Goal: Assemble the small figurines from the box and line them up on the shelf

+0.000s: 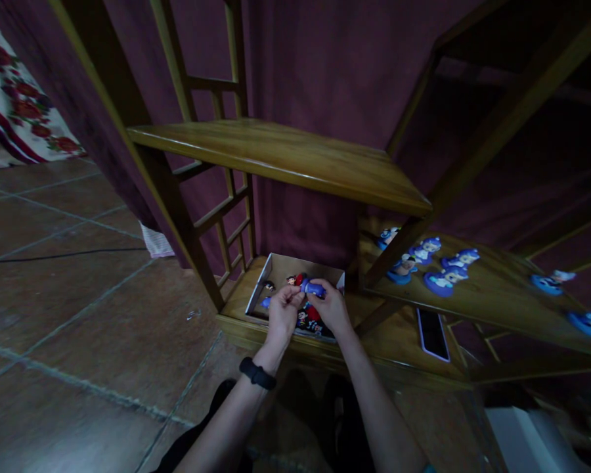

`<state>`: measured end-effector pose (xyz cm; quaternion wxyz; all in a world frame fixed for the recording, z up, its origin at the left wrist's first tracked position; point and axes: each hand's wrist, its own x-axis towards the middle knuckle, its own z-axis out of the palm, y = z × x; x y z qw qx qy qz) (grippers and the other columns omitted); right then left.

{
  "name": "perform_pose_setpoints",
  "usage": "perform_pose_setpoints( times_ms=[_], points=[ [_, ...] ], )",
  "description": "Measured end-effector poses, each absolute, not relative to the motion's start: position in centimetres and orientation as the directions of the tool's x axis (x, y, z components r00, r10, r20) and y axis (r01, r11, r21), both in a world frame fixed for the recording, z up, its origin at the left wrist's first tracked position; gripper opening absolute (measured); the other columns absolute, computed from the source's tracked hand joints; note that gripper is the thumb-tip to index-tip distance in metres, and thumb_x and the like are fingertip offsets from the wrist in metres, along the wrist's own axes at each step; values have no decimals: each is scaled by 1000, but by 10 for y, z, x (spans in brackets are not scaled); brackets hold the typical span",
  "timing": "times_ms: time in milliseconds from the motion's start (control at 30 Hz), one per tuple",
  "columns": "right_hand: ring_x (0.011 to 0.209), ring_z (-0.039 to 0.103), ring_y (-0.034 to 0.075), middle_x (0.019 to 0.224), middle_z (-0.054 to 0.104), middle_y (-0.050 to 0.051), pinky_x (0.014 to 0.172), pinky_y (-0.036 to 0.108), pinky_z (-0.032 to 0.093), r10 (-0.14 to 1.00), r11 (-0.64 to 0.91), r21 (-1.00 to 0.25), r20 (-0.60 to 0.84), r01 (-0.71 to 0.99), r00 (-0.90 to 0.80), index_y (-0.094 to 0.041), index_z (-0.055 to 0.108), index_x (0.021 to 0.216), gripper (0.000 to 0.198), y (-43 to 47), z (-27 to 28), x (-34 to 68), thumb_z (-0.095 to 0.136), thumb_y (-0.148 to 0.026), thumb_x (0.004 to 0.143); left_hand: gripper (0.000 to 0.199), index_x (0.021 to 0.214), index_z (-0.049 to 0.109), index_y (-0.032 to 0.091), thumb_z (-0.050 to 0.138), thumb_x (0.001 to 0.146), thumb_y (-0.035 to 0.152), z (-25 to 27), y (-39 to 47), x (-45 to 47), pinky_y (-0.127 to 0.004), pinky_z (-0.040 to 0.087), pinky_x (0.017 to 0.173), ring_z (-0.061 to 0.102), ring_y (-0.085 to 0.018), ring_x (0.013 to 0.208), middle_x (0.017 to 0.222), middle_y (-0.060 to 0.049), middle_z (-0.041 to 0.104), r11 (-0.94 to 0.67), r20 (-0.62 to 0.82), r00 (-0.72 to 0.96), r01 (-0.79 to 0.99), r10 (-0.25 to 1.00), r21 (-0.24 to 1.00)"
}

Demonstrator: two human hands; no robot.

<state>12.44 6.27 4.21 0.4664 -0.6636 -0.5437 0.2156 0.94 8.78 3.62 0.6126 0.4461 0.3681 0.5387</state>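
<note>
On the low shelf (389, 336) of a wooden stand, in front of a dark maroon curtain (300, 220), sits an open, white-edged box (320, 268) with several small figures (268, 286) inside, some with red parts. Just above the box, a person's two bare hands meet around one purple-blue figurine (314, 289): the left hand (283, 309) grips its left end, the right hand (331, 306) its right end, both with fingers closed on it. The figurine's finer details are too small to make out. A black band (257, 373) circles the left wrist. To the right, a raised shelf (502, 289) bears purple, white and blue figurines (446, 280), most grouped near its left end. Below them lies a dark-screened phone (433, 335). Brown tiled floor (79, 315) spreads out on the left.
</note>
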Motion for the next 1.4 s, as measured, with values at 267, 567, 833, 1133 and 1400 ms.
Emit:
perform_pose_setpoints(
  times_ms=[267,567,833,1133,1400],
  points=[
    [76,59,16,86,64,1,71,27,47,927,92,-784,292,614,234,-23,60,99,27,58,47,127,52,-25,73,11,67,62,14,68,62,22,30,90,7,-23,42,60,54,-11,57,61,-1,62,95,-27,217,-312,976,945],
    [74,59,16,84,64,-1,69,27,47,935,61,-796,258,603,245,-24,57,101,28,58,46,127,51,-24,74,18,70,63,14,71,61,28,35,90,8,-22,43,58,55,-10,57,61,0,63,108,-37,227,-307,973,946],
    [86,59,18,95,62,2,79,31,47,928,109,-757,310,644,207,-24,55,103,29,59,51,123,52,-25,74,28,69,62,11,77,54,30,44,93,5,-21,43,55,54,-8,50,54,1,60,241,-161,234,-366,959,899],
    [85,59,17,93,61,2,76,30,47,926,109,-786,303,608,226,-24,55,103,27,60,46,121,54,-28,75,34,77,66,10,80,50,26,45,96,0,-30,51,67,62,-14,62,68,-6,67,361,-252,282,-457,926,813],
    [85,57,17,93,58,3,75,29,47,909,159,-722,373,673,186,-23,58,99,23,59,54,120,53,-23,76,33,73,68,9,80,50,29,48,94,-3,-29,51,64,61,-14,58,65,-5,67,337,-246,253,-440,936,832]
  ],
)
